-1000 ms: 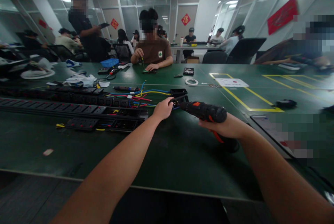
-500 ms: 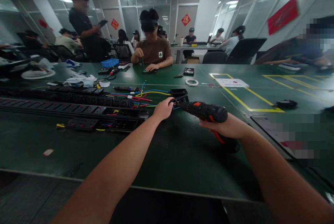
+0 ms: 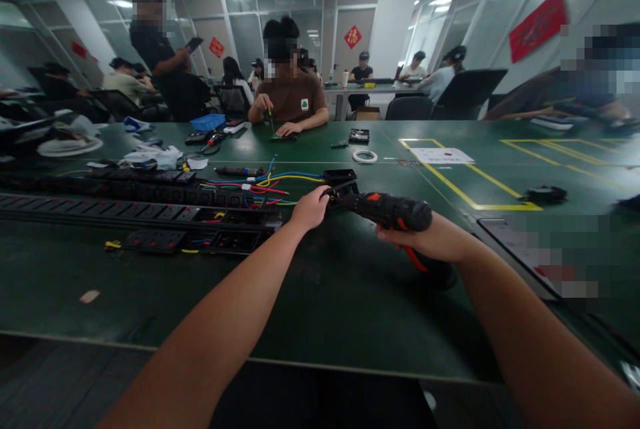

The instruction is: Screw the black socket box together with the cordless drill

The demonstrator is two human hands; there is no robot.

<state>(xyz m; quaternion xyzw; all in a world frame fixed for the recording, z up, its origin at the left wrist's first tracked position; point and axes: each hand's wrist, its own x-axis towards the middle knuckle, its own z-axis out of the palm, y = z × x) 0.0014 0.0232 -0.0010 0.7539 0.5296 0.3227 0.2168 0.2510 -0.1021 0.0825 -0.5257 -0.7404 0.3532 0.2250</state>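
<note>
My right hand (image 3: pixel 437 237) is wrapped round the grip of a black and orange cordless drill (image 3: pixel 395 211), which points to the left. The drill's tip meets a small black housing (image 3: pixel 345 190) gripped by my left hand (image 3: pixel 313 208). My left fingers are closed on its near side and hide part of it. Blue, yellow, red and green wires (image 3: pixel 280 184) run leftward behind my left hand. A black open box-like part (image 3: pixel 340 174) lies just beyond the housing. Long black power strips (image 3: pixel 150 206) rest to the left of my left hand.
A person (image 3: pixel 290 99) works across the green table (image 3: pixel 350 322). A white ring of tape (image 3: pixel 365 156), a pen-shaped tool (image 3: pixel 240 171) and a blue tray (image 3: pixel 208 122) lie farther back. A tablet-like panel (image 3: pixel 520 259) and a dark part (image 3: pixel 545 195) are at the right.
The drill and my right hand have shifted slightly left, with the whole view moving a little the same way. Both hands keep their hold.
</note>
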